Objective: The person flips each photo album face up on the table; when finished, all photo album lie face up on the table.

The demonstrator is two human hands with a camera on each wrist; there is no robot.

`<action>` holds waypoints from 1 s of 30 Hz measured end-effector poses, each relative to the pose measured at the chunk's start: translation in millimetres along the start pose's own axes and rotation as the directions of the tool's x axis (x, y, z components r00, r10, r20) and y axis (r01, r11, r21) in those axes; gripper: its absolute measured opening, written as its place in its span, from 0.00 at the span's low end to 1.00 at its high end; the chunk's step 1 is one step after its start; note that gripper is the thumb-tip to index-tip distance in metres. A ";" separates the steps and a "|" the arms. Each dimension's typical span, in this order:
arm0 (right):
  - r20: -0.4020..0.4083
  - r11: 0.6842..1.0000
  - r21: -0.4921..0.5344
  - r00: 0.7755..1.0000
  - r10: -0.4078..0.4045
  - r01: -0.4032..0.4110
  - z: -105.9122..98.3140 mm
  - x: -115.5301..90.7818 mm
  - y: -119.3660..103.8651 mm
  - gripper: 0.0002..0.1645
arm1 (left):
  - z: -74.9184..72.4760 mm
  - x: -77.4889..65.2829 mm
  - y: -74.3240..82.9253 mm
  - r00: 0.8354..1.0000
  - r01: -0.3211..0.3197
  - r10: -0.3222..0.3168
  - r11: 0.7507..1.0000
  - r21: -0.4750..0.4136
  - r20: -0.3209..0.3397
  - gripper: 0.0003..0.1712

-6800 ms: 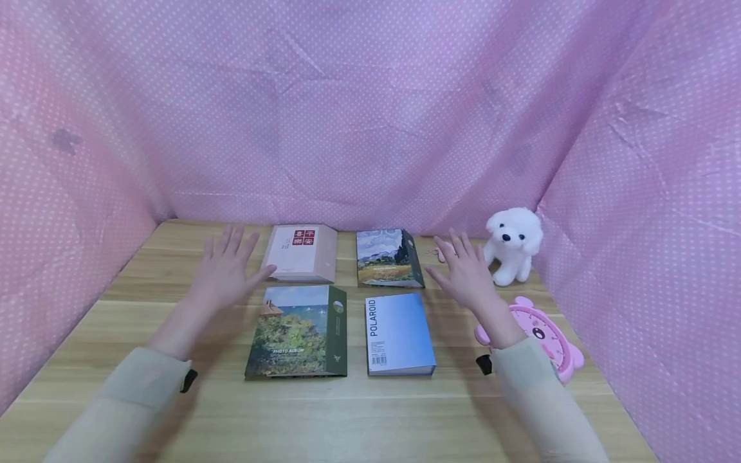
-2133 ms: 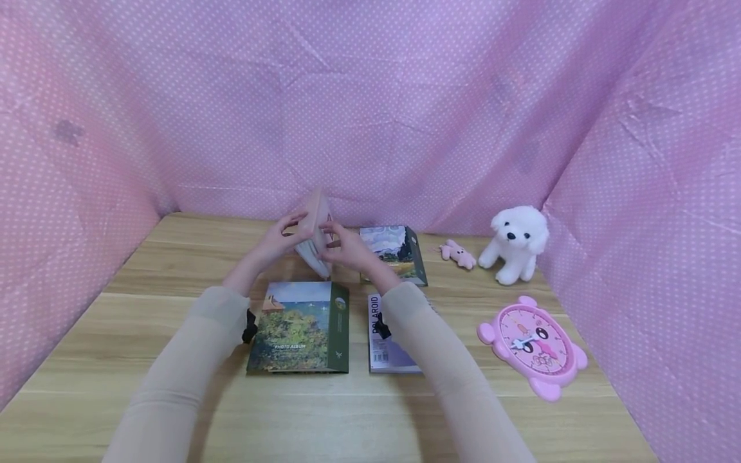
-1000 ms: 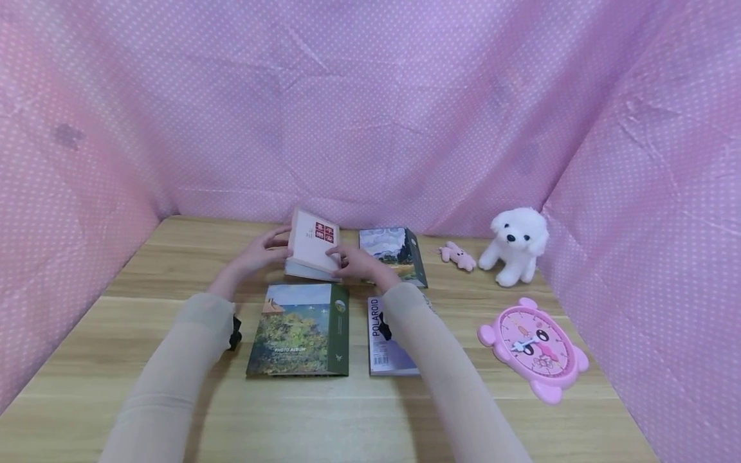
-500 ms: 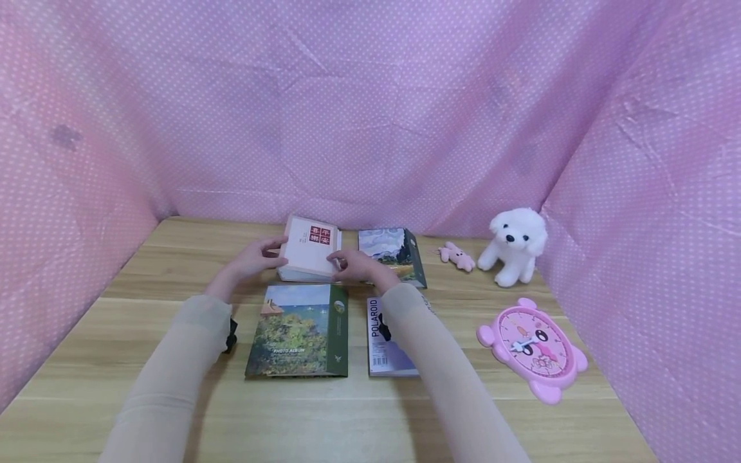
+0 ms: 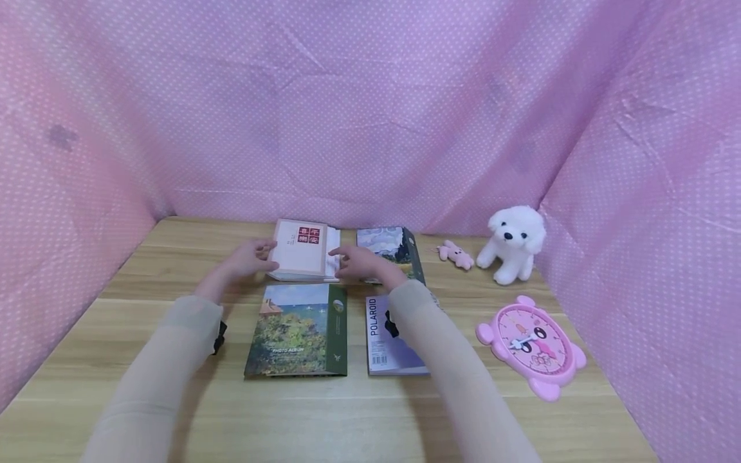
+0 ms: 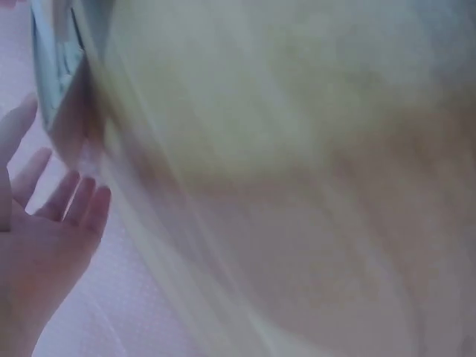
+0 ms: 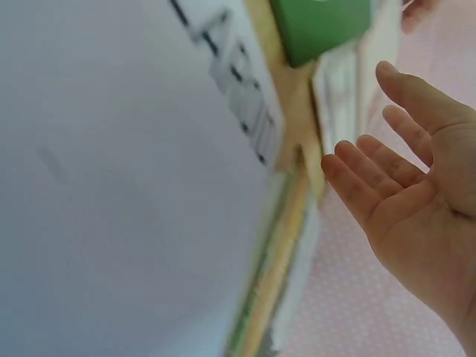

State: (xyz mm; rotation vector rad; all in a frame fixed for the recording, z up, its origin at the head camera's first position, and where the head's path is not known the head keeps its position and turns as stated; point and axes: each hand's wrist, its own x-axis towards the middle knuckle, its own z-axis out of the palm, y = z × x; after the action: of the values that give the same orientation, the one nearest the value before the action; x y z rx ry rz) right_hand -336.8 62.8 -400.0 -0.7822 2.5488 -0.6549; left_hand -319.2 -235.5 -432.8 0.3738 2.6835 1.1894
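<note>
A pale album (image 5: 300, 252) with red square characters on its cover lies at the back of the table, white pages showing along its right side. My left hand (image 5: 250, 258) is at the album's left edge, thumb and fingertips right beside it. In the left wrist view that hand's fingers (image 6: 88, 204) are loosely spread, with the album's corner above them. My right hand (image 5: 361, 263) is at the album's right edge. In the right wrist view its fingers (image 7: 372, 175) are extended and relaxed, gripping nothing. That hand and forearm partly cover a landscape-painting album (image 5: 383, 242) and a POLAROID album (image 5: 379, 350).
A green-spined photo album (image 5: 298, 331) lies in front of the pale one. To the right are a small pink plush (image 5: 457, 255), a white toy dog (image 5: 512, 241) and a pink clock (image 5: 532, 344). Pink dotted cloth (image 5: 370, 128) hangs behind the wooden table (image 5: 324, 424).
Both hands reached to the pale album, lifted and turned it, then lowered it. It lies flat now, pages instead of spine at its right. The left hand has drawn slightly left.
</note>
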 end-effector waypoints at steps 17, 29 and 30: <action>-0.187 0.990 -0.104 0.976 -0.110 0.091 -53.8 -44.8 10.9 0.38 | 17.0 14.7 85.4 0.990 -0.103 0.116 0.983 0.155 -0.078 0.49; -0.314 0.995 -0.057 0.945 -0.090 0.076 -63.3 -82.9 58.3 0.44 | 73.0 20.2 128.0 0.968 -0.239 0.249 0.945 0.225 -0.018 0.57; -0.321 0.997 -0.045 0.944 -0.079 0.069 -62.5 -85.4 64.4 0.45 | 77.3 21.5 130.0 0.966 -0.251 0.258 0.943 0.221 -0.007 0.57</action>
State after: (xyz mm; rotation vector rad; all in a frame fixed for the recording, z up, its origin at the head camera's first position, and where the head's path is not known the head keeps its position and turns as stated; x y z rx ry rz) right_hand -328.7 181.1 -364.2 -0.8455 2.8416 -0.8277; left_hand -299.1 -90.7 -388.5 0.7608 2.8728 0.9668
